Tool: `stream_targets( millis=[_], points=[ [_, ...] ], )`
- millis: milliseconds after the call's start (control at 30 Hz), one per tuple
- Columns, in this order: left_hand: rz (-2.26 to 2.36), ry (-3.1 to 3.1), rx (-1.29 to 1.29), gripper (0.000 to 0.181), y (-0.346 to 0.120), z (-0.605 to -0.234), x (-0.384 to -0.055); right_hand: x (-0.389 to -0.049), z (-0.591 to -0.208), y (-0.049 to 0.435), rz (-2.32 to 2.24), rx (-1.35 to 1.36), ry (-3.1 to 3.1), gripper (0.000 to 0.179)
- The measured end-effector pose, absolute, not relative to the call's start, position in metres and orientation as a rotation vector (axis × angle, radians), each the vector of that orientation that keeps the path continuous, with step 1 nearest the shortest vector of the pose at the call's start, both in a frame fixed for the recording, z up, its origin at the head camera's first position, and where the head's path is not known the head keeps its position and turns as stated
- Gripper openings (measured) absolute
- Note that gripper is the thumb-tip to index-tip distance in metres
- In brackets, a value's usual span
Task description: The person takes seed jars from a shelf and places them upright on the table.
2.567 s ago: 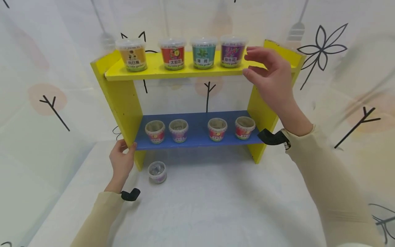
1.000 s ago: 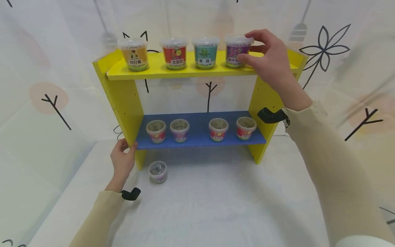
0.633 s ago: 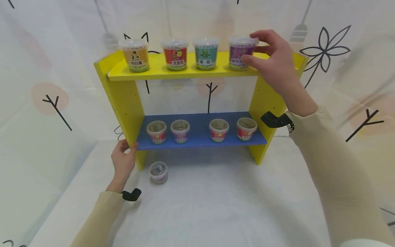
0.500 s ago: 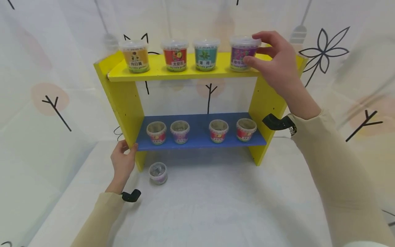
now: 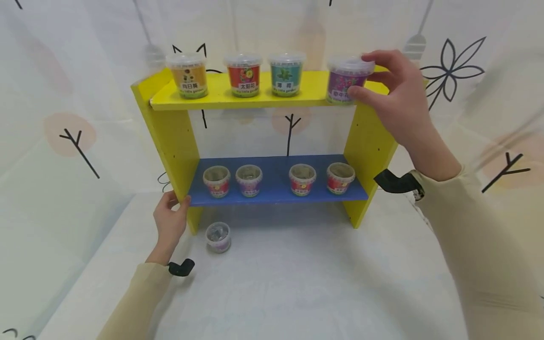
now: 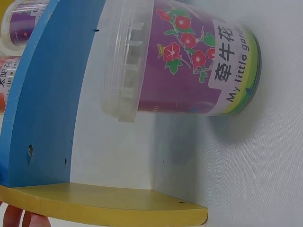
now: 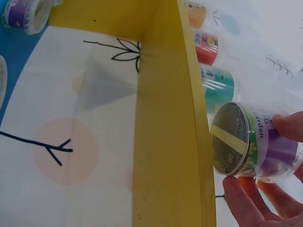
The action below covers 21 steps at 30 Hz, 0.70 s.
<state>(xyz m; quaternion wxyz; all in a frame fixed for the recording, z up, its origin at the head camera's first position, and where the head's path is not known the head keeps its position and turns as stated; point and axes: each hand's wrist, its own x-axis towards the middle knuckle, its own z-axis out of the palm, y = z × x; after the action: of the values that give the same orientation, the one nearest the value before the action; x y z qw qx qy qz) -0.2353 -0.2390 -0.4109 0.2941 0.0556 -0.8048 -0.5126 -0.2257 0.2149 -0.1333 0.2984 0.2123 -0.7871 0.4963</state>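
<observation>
My right hand [image 5: 403,97] grips a clear-lidded plastic cup with a purple label [image 5: 340,85], thumb on its front and fingers around the side and lid rim. The right wrist view shows this purple cup [image 7: 272,142] tilted, its dark base exposed, beyond the front edge of the upper shelf board [image 7: 170,132]. My left hand [image 5: 170,222] holds the left side panel of the yellow and blue shelf unit [image 5: 170,146], level with the blue board [image 5: 272,163]. In the left wrist view its fingertips [image 6: 35,220] show at the panel's edge.
Yellow [image 5: 190,81], red [image 5: 244,80] and teal [image 5: 286,80] lidded cups stand on the top board. Several smaller-looking cups, including a red one [image 5: 340,182], sit on the blue board. Another purple cup [image 5: 218,243] stands on the white table below, near the left panel.
My right hand has come from beside the purple cup to grip it, then drawn it right and forward to the top board's front edge. The left hand keeps its place.
</observation>
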Motion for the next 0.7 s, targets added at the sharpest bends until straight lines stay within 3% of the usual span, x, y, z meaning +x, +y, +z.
stream_targets(
  millis=[433, 700],
  points=[
    [-1.364, -2.143, 0.153, 0.037, -0.239, -0.41, -0.236, -0.208, -0.148, 0.211, 1.499, 0.758, -1.937, 0.046],
    [-1.375, -2.141, 0.159, 0.037, -0.238, -0.409, -0.234, -0.197, -0.165, 0.202, 1.419, 0.689, -2.066, 0.047]
  ],
)
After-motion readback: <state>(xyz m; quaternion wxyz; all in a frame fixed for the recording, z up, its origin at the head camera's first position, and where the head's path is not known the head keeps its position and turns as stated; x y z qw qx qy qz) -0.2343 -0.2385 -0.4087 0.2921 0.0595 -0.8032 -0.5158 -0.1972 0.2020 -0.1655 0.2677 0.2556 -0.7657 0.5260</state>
